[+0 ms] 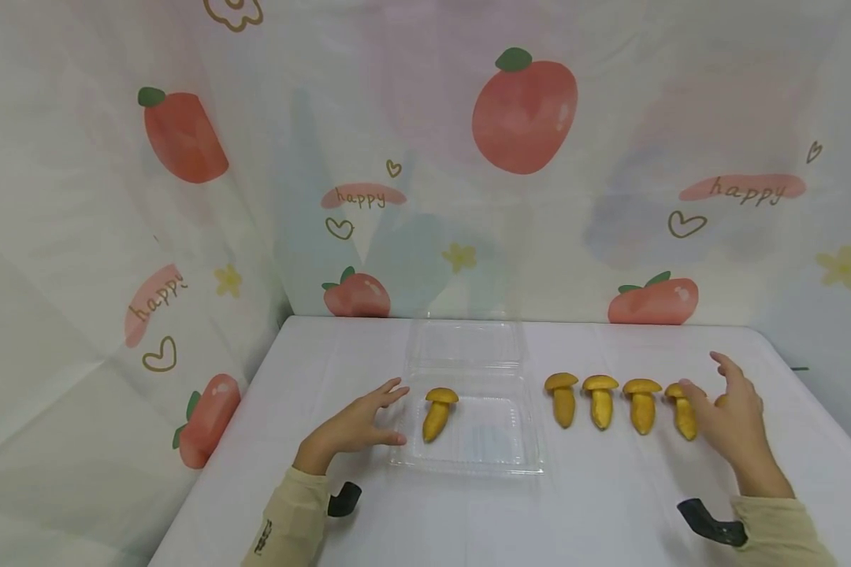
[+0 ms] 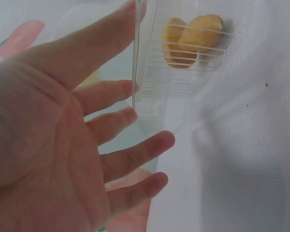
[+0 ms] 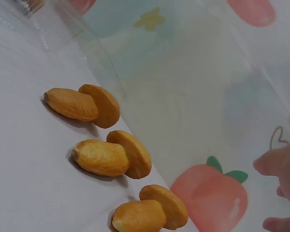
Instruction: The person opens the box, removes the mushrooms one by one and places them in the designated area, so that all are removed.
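Note:
A clear plastic clamshell box point(image 1: 468, 465) lies with its lid raised, and one yellow mushroom point(image 1: 437, 415) rests in its left part. My left hand point(image 1: 358, 421) is at the box's left side, fingers spread and extended; in the left wrist view thumb and fingertips meet the clear rim. Several yellow mushrooms point(image 1: 600, 402) lie in a row to the right of the box. Over the rightmost mushroom point(image 1: 684, 413) my right hand point(image 1: 733, 417) reaches, partly covering it, fingers apart. Whether the thumb touches that mushroom cannot be made out. Right fingertips point(image 3: 275, 162) show at the right wrist view's edge.
A white-covered table point(image 1: 574, 512) holds everything. Behind it and along the left hangs a pale curtain point(image 1: 425, 102) printed with red fruit, hearts and flowers. A black strap piece sits at each wrist, below the beige sleeves point(image 1: 291, 516).

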{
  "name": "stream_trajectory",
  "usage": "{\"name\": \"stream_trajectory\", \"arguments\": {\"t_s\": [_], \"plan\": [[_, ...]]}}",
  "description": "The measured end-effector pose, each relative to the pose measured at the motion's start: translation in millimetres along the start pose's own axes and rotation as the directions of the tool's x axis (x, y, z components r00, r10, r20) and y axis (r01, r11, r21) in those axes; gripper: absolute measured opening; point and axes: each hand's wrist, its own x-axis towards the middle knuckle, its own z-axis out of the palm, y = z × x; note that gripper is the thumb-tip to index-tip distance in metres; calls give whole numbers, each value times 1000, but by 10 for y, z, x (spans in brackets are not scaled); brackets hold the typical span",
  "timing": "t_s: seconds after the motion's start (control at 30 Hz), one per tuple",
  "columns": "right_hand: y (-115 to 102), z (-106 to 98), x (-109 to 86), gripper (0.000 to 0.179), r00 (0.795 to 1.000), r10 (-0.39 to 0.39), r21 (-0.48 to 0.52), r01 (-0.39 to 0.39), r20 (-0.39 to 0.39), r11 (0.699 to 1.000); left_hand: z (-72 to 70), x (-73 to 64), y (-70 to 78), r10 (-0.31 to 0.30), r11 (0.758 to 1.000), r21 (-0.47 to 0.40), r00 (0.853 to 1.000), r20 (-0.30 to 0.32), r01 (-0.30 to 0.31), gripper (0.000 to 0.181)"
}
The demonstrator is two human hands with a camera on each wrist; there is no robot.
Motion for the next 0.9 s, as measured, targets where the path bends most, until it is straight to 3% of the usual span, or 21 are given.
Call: {"name": "stream_trajectory", "arguments": {"t_s": [0.2,0.5,0.8,0.9], "plan": [[-92,38,-37,73,999,-29,30,28,40,999,-13,0,12,8,1000,1,1000,-2,-8,83],[-210,98,-98,72,994,-99,-20,100,56,995,-18,0,33,0,1000,-6,1000,-4,0,83],[-299,241,-176,68,963,-259,-19,261,80,965,3,-1,-3,4,1000,-2,1000,-7,-4,83],[-333,286,-209,69,954,-280,4,281,104,960,5,-5,-5,7,1000,-7,1000,-7,-8,83]]}}
